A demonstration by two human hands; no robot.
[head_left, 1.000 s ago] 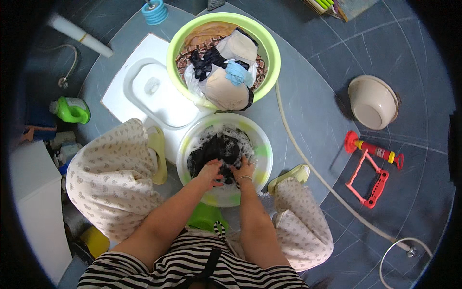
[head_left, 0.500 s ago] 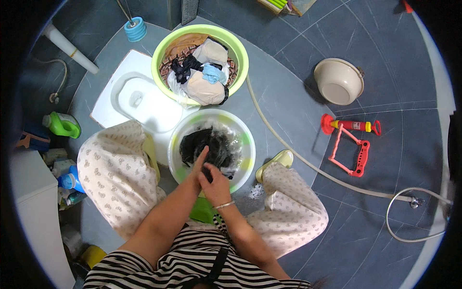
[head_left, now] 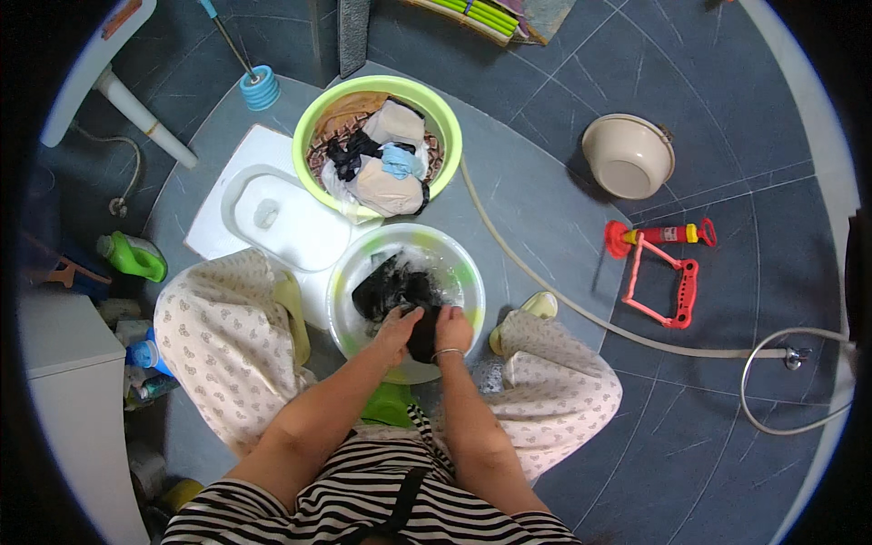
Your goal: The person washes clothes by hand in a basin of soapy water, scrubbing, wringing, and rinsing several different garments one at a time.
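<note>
A wet black garment [head_left: 422, 336] is stretched between my hands at the near side of a pale basin [head_left: 474, 283] holding soapy water. My left hand [head_left: 396, 333] is closed on its left edge. My right hand [head_left: 454, 331], with a bracelet at the wrist, grips its right edge. More black cloth [head_left: 377, 289] lies in the water just beyond; whether it is one piece with the held part I cannot tell. Behind stands a lime-green tub [head_left: 303, 121] heaped with beige, black and light-blue laundry [head_left: 391, 184].
A white squat toilet [head_left: 300, 238] is set in the floor at the left. On the right a beige hose [head_left: 545, 283] crosses the floor to a wall tap [head_left: 796, 357]. A cream bucket [head_left: 629, 156] and a red plunger [head_left: 658, 234] are beyond it. A green bottle [head_left: 134, 257] stands far left.
My hands were crossed together over the basin with no cloth visible in them. They have come apart and lowered, and now hold the black garment between them.
</note>
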